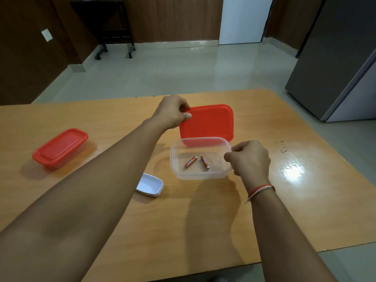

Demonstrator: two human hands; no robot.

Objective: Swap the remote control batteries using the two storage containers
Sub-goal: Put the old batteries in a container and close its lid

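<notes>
Left hand pinches red lid, tilted behind clear container on table. Right hand grips container's right rim. Two batteries lie inside.

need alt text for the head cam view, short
A person's left hand lifts a red lid off a clear container steadied by the right hand; two red batteries lie inside. On the wooden table sit a closed red-lidded container and a white object.
</notes>
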